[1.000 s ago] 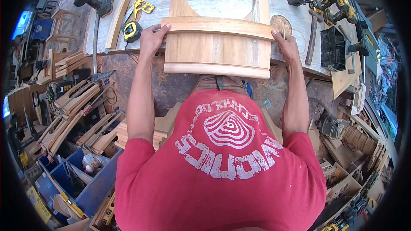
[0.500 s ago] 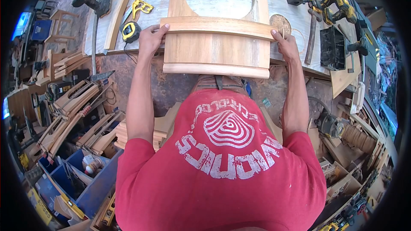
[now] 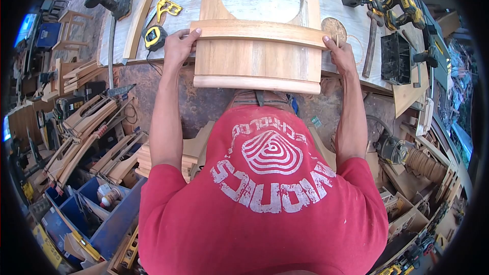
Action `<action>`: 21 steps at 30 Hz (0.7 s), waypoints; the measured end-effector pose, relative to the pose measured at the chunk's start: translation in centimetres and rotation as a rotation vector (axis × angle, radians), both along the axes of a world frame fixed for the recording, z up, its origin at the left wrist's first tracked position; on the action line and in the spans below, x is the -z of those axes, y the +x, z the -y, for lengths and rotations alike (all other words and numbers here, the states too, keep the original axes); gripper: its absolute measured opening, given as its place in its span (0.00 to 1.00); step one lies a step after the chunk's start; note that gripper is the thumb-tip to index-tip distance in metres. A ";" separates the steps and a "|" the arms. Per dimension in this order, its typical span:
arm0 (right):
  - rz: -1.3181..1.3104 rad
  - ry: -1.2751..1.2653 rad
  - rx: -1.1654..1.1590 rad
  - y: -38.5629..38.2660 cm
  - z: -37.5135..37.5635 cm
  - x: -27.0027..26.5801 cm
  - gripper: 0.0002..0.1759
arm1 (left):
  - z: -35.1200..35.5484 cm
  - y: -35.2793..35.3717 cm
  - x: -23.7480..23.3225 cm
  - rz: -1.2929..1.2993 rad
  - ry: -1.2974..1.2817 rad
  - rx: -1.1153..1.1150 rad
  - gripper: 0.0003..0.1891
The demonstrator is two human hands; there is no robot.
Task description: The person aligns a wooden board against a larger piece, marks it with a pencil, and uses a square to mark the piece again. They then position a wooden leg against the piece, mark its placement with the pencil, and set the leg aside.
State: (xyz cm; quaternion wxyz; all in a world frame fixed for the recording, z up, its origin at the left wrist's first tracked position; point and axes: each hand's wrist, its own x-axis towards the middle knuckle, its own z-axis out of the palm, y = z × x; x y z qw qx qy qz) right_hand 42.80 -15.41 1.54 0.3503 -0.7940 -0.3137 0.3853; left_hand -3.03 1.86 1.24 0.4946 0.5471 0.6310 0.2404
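Note:
A slightly curved wooden rail (image 3: 260, 31) lies across a wooden panel (image 3: 254, 60), which is part of a larger frame with a rounded opening on the bench. My left hand (image 3: 181, 46) grips the rail's left end, its thumb on top and the fingers mostly hidden underneath. At the opposite end my right hand (image 3: 340, 56) pinches the rail, thumb on the upper face. A rounded wooden strip (image 3: 257, 83) runs along the panel's near edge. Close to my left hand sits a yellow and black tape measure (image 3: 154, 37).
The workbench (image 3: 178, 0) bears a yellow combination square (image 3: 165, 7), a drill (image 3: 108, 1) and a long board (image 3: 144, 15) on the left. On the right are a hammer (image 3: 372, 43), a yellow drill (image 3: 405, 2) and a black tray (image 3: 396, 58). Wood pieces and a blue bin (image 3: 119, 224) stand lower left.

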 end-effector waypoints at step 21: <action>-0.013 -0.009 0.006 -0.9 -0.1 -1.1 0.28 | 0.0 0.0 0.6 0.026 0.026 -0.045 0.30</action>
